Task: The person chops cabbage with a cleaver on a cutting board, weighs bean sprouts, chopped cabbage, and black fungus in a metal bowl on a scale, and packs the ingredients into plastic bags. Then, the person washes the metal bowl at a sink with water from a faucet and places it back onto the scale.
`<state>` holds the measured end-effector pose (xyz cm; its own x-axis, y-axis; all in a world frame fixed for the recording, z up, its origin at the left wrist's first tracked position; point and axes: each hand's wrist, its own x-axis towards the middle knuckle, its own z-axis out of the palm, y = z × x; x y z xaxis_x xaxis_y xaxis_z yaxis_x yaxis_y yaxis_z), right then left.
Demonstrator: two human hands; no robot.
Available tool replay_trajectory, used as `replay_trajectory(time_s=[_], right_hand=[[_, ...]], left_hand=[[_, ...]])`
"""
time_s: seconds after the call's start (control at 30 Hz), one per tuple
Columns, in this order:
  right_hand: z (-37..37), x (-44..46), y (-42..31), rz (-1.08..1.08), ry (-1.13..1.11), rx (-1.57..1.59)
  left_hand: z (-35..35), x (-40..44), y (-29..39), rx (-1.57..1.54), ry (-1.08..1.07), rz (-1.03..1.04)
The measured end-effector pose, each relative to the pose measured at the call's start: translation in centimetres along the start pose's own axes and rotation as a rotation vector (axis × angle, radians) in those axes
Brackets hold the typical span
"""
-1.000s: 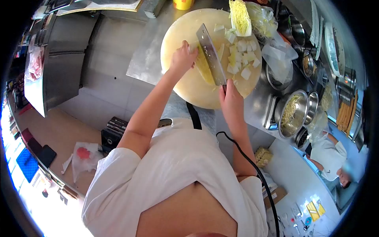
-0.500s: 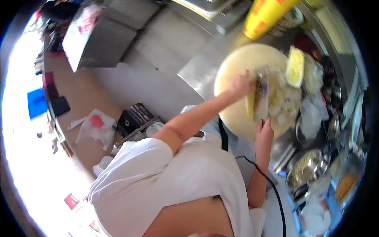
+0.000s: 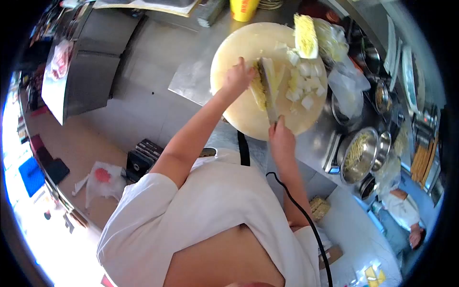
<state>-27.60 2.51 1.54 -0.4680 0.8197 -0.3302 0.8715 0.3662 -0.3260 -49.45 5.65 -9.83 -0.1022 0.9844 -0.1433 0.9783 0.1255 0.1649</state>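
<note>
On the round cutting board [image 3: 234, 43] lies a piece of napa cabbage [image 3: 258, 91]. My left hand [image 3: 238, 78] holds it down from the left side, fingers bent against it. My right hand [image 3: 282, 138] grips the handle of a kitchen knife [image 3: 271, 107], its broad blade along the right side of the cabbage. A cut strip of cabbage rests against the blade's right face. Further right are chopped cabbage pieces [image 3: 308, 83]. Another cabbage wedge [image 3: 306, 37], its yellow leaves facing up, sits at the board's far right edge.
Plastic bags [image 3: 346, 88] lie right of the board. A steel bowl [image 3: 356, 158] with pale shreds stands nearer me. Behind the board is a yellow container [image 3: 244, 8]. A black cable [image 3: 306, 215] hangs across my right arm. Another person [image 3: 401, 210] appears at lower right.
The view has shifted, so the board and hands appear further left and higher. My left hand stays on the cabbage and my right on the knife, whose blade now looks more edge-on.
</note>
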Motion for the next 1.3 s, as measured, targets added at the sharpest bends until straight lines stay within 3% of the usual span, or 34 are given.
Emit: replay_trajectory(time_s=[0.13, 0.17, 0.3, 0.33, 0.43, 0.53, 0.63, 0.67, 0.77, 0.8, 0.9, 0.93, 1.03, 1.1, 1.17, 1.3], right_hand=[[3.0, 0.4, 1.7, -0.034, 0.101, 0.051], [3.0, 0.1, 1.9, -0.063, 0.126, 0.067], [1.4, -0.2, 3.0, -0.019, 0.073, 0.184], [1.2, -0.8, 3.8, 0.001, 0.089, 0.271], [-0.1, -3.4, 5.4, 0.176, 0.177, 0.466], [-1.9, -5.1, 6.3, 0.338, 0.27, 0.725], [-2.0, -5.7, 8.3, 0.423, 0.267, 0.858], [-2.1, -6.0, 8.6, 0.43, 0.271, 0.897], [-2.3, -6.7, 8.6, 0.456, 0.25, 0.887], [-2.4, -6.9, 8.5, 0.467, 0.241, 0.864], [-3.7, -6.7, 6.9, 0.516, 0.15, 0.824], [-3.6, -6.6, 6.6, 0.521, 0.138, 0.769], [-3.3, -5.2, 5.3, 0.39, 0.099, 0.616], [-3.4, -3.6, 3.5, 0.332, 0.103, 0.573], [-3.3, -2.0, 2.4, 0.224, 0.128, 0.441], [-3.0, 0.4, 1.3, 0.092, 0.184, 0.272]], left_hand=[[-1.7, -0.3, -0.2, -0.086, -0.007, 0.007], [-1.7, -0.3, -0.5, 0.024, -0.026, 0.038], [-4.7, -0.2, -1.0, -0.341, 0.023, -0.277], [-5.2, -0.2, -1.9, -0.318, 0.132, -0.1], [-10.4, 0.4, -2.1, -0.169, 0.036, 0.451], [-13.2, 1.7, 0.3, 0.269, -0.274, 0.886], [-10.0, 4.0, 1.4, 0.395, -0.229, 1.213], [-9.2, 4.9, 1.9, 0.422, -0.267, 1.236], [-7.8, 7.2, 3.2, 0.428, -0.321, 1.171], [-7.6, 8.0, 2.7, 0.34, -0.247, 1.225], [-7.1, 8.5, 1.4, 0.101, -0.304, 0.915], [-7.0, 8.0, 0.9, 0.075, -0.234, 0.848], [-6.4, 4.8, 1.1, 0.007, -0.161, 0.471], [-5.7, 3.1, 2.0, -0.072, -0.07, 0.333], [-5.9, 1.7, 3.3, -0.051, -0.081, 0.221], [-4.6, -0.2, 3.9, -0.06, 0.125, 0.134]])
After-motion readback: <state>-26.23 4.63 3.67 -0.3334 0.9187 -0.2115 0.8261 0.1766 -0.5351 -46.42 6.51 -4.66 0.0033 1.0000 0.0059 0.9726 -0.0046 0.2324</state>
